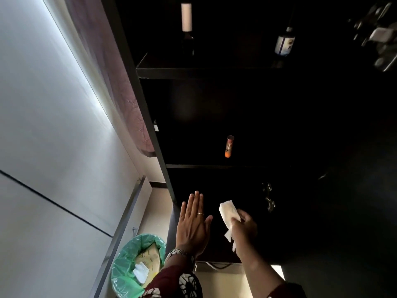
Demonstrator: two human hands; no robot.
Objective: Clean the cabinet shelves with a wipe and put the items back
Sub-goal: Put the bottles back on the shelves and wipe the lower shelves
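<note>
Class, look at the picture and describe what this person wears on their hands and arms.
The left hand carries a thin ring and a silver link-band watch at the wrist. The left sleeve is dark maroon with a black-and-white patterned patch. The right hand wears nothing visible; the right sleeve, maroon, ends well above the wrist.

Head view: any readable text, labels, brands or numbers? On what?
No text reads clearly.
Bottle with the blue-and-white label: dark marks, too blurred to read.
Dark bottle with the white top: no print shows.
Orange tube: print too small to read.
Paper in the green bin: faint letters, not legible.
Wipe in the right hand: blank.
</note>
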